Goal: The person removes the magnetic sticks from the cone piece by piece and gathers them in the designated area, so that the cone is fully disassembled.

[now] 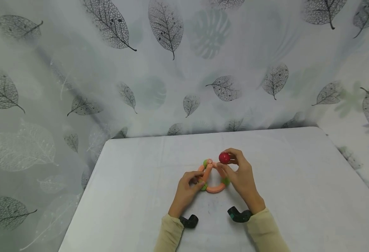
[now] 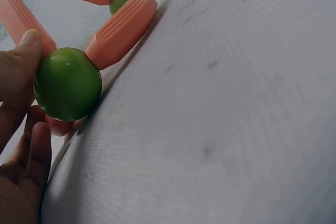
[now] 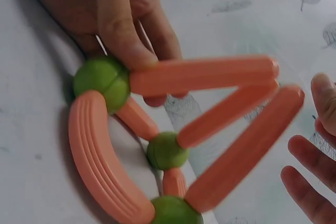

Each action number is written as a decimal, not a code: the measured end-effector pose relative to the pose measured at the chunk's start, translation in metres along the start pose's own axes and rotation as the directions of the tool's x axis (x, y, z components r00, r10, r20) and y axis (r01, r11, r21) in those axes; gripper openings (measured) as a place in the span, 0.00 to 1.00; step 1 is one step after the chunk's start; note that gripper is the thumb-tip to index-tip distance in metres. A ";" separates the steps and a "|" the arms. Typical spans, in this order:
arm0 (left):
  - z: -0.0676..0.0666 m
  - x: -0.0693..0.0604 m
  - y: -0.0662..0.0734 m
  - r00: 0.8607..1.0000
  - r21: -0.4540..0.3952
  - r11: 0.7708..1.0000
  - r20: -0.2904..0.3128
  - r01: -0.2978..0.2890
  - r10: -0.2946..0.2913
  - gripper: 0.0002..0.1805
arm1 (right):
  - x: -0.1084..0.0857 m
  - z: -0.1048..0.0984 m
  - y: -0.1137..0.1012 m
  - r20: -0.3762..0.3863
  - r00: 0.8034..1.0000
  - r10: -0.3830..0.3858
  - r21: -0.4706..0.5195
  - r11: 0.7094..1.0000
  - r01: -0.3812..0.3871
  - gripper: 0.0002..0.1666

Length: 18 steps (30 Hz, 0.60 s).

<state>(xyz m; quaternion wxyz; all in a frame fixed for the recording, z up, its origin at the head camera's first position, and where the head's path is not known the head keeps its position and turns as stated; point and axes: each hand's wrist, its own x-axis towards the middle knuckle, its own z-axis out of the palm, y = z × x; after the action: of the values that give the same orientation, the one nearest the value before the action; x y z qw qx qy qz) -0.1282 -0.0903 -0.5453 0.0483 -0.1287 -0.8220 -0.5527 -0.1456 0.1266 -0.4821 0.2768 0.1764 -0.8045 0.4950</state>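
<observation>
A frame of orange rods and green balls stands on the table in front of me. Its base has curved orange rods joined by green balls. From the balls, straight orange rods lean inward, their upper ends close together. My left hand pinches one straight rod just above the near-left green ball. Over the right side of the frame, my right hand holds a red ball in its fingers, close to the rods' upper ends. In the right wrist view only some right fingertips show; the red ball is out of sight there.
The white-covered table extends around the frame on all sides. A leaf-printed curtain hangs behind the table and at its sides. Black wrist devices sit on both wrists, close above the tabletop.
</observation>
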 end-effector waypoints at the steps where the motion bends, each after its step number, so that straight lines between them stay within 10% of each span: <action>1: 0.000 0.000 0.000 1.000 -0.015 1.000 -0.001 0.003 -0.003 0.19 | 0.000 -0.002 0.002 -0.004 1.000 0.022 -0.003 1.000 -0.022 0.36; 18: 0.001 -0.001 0.001 1.000 -0.012 1.000 0.022 -0.021 0.021 0.22 | -0.017 -0.027 0.070 0.057 0.923 0.380 -0.222 0.906 -0.360 0.25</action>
<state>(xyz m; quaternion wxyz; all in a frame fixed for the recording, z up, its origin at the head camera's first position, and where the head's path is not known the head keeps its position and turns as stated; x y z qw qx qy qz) -0.1267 -0.0895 -0.5453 0.0442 -0.1437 -0.8179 -0.5554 -0.1639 0.1822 -0.5319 0.1546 0.0150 -0.8832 0.4425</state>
